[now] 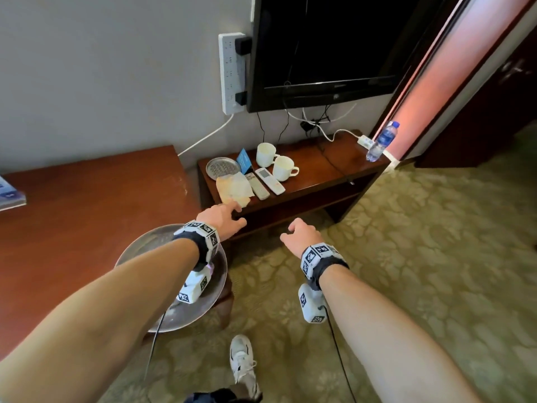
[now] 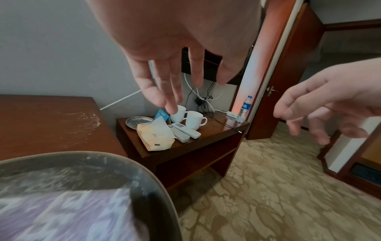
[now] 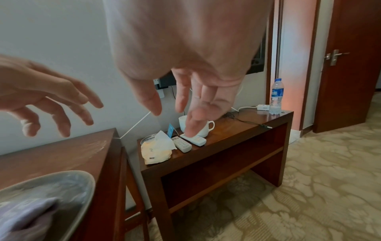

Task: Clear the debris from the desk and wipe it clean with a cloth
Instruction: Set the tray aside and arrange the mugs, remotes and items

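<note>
The desk (image 1: 87, 205) filled the left of the scene, its far right corner smeared with pale, powdery debris (image 2: 88, 118). On its near right edge sat a round metal basin (image 1: 136, 245), overhanging a little, with a lilac-patterned cloth (image 2: 68, 213) lying inside, probably parked there so the cloth stayed within reach for the wiping.

Both hands were stretched forward, away from the desk and toward the lower side table (image 1: 328, 167) to its right. The left hand (image 1: 222, 218) hovered with fingers spread and straight, holding nothing, its fingertips near the tissue pack (image 1: 234, 187) at the table's near left corner. The right hand (image 1: 299, 234) hung above the carpet (image 1: 421, 257), fingers loosely curved and apart, also empty. Judging by the reach, a tissue may have been wanted for gathering the debris, though that was only a guess.

On the side table I counted one tissue pack with a sheet poking up, two white remotes (image 1: 268, 183) lying side by side, two white cups (image 1: 274, 159) standing upright behind them, one small perforated metal tray (image 1: 222, 167), one blue card (image 1: 244, 159) propped up, and one water bottle (image 1: 382, 141) at the far right corner beside a white power adapter (image 1: 366, 141). A wall-mounted television (image 1: 325, 48) hung above, cables trailing down to the table.
</note>
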Demonstrator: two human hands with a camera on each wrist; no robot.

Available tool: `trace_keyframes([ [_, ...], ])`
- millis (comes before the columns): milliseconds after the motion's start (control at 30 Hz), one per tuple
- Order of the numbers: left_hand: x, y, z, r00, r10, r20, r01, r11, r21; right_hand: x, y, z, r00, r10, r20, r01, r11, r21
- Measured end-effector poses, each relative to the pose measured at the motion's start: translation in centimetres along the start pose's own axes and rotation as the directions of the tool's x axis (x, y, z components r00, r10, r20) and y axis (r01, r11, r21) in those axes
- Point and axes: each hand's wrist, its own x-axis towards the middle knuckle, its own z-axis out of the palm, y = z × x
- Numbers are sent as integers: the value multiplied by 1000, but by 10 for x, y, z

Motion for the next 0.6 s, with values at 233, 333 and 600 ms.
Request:
trace_keyframes([
  [233, 102, 24, 0, 996, -83, 14, 84, 995, -49, 103, 4, -34, 998, -18, 54, 23, 995, -95],
  [333, 136, 35, -2, 996, -86, -4, 86, 994, -64, 144, 6, -53, 998, -22, 57, 28, 993, -110],
  [600, 204, 50, 6, 991, -135, -17, 133, 987, -86, 231, 6, -79, 993, -58, 106, 71, 989, -130],
])
